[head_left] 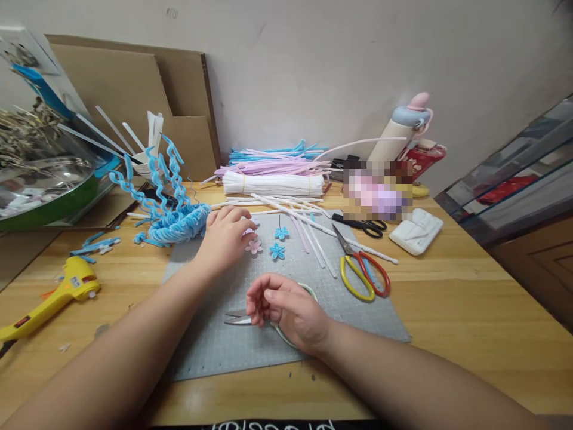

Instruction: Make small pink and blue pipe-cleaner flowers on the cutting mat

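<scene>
My left hand (pixel 226 236) reaches over the grey cutting mat (pixel 201 352), fingers bent and apart. A lilac fuzzy flower (pixel 254 223) shows partly behind its fingertips; I cannot tell whether they touch it. Just below lies a pink flower (pixel 253 247), with two blue flowers (pixel 277 251) to the right, one with a dark wire stem. My right hand (pixel 293 307) is half curled, palm turned inward, with nothing visible in it. Small scissors (pixel 238 321) with pale loop handles lie beneath it, mostly hidden.
Red-and-yellow-handled scissors (pixel 358 272) and black scissors (pixel 369 227) lie right. Behind are bundled white pipe cleaners (pixel 273 184) and loose lilac ones (pixel 273 165). On the left stand a blue fuzzy coiled piece (pixel 179 226) and a yellow glue gun (pixel 67 292). A white case (pixel 416 232) sits right.
</scene>
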The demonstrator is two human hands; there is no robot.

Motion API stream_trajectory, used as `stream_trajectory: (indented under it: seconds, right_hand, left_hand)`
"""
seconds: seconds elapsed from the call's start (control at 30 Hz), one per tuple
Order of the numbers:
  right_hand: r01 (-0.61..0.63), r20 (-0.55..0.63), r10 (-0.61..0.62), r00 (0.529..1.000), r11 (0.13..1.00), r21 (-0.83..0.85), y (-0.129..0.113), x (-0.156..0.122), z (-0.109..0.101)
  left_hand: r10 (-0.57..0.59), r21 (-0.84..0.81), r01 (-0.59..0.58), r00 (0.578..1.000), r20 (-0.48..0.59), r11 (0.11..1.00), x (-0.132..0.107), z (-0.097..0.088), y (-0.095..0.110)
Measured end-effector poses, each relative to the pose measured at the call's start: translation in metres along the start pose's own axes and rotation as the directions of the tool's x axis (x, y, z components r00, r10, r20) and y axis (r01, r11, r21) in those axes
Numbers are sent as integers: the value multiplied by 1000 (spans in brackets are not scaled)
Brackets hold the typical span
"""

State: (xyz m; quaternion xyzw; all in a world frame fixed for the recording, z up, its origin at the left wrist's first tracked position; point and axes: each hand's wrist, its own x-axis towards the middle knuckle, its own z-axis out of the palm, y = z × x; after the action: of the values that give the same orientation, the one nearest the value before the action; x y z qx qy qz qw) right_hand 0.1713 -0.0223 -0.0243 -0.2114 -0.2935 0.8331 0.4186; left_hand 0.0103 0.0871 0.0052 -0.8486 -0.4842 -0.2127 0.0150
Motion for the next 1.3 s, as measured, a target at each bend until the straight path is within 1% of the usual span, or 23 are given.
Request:
stream_trajectory:
  seconds: [0.07, 0.17, 0.23, 0.27, 0.3, 0.33, 0.37, 0.4, 0.43, 0.47, 0.53, 0.6, 0.67, 0.7, 0.77, 0.83, 0.93, 1.03, 1.13, 1.3]
  right_hand:
    - [-2, -15, 2, 1000, 1000, 0, 0, 0, -1]
    - [33, -74, -35, 997, 999, -30, 1, 0, -2]
    - [70, -145, -80, 986, 995, -72, 2, 1, -3]
    - [80, -184, -95, 978, 993, -86, 3, 2, -3]
    - [88, -217, -105, 971, 992, -85, 3, 2, -3]
    - [93, -238, -106, 966, 994, -64, 3, 2, -3]
    - [90, -239, -93, 967, 996, -22, 2, 2, -2]
    - [77, -216, -67, 974, 996, 39, 0, 2, -1]
    - [49, -169, -30, 985, 993, 107, -1, 2, 0]
    - [4, -103, 14, 995, 985, 174, -4, 1, 1]
    - [-81, 27, 77, 997, 963, 258, -8, 0, 2]
    - [-101, 86, 79, 993, 952, 288, -11, 0, 1]
    - [-88, 98, 61, 993, 951, 297, -10, 0, -1]
    - [-90, 106, 60, 993, 949, 301, -9, 0, -3]
    - [-121, 137, 82, 987, 944, 307, -7, 0, -6]
    - [-166, 182, 114, 977, 938, 303, -5, 0, -8]
    - [-212, 228, 151, 962, 938, 275, -4, 0, -9]
    - [-187, 187, 140, 972, 947, 262, -4, -1, -7]
    - [-157, 157, 121, 980, 957, 242, -4, -1, -6]
    - [-211, 195, 166, 967, 948, 238, -1, -3, -7]
  left_hand:
    - [-8, -20, 8, 1000, 4, 1000, 1, -3, 2]
    - [-37, -78, 35, 999, -28, 996, -3, -18, 7]
    - [-101, -256, 82, 993, -59, 963, -12, -31, 12]
    - [-139, -389, 99, 987, -75, 916, -18, -37, 16]
    - [-196, -531, 135, 979, -61, 836, -26, -41, 19]
    - [-257, -658, 192, 966, -3, 728, -34, -43, 21]
    - [-308, -755, 234, 950, 45, 612, -42, -43, 24]
    - [-338, -814, 267, 937, 94, 515, -50, -42, 25]
    - [-356, -847, 292, 925, 132, 445, -58, -39, 27]
    - [-369, -866, 305, 917, 154, 397, -64, -35, 27]
    - [-381, -888, 294, 912, 150, 354, -72, -27, 28]
    - [-369, -907, 257, 921, 125, 334, -75, -21, 28]
    - [-322, -918, 212, 942, 99, 336, -75, -21, 31]
    - [-284, -916, 189, 955, 88, 353, -75, -22, 32]
    - [-186, -892, 138, 981, 63, 429, -75, -26, 36]
    - [-92, -849, 76, 995, 32, 524, -75, -30, 39]
    - [-2, -784, -37, 999, -49, 620, -76, -35, 41]
    - [71, -725, -134, 991, -116, 675, -75, -38, 40]
    - [116, -681, -193, 981, -158, 706, -75, -39, 40]
    - [163, -687, -257, 966, -201, 680, -77, -42, 45]
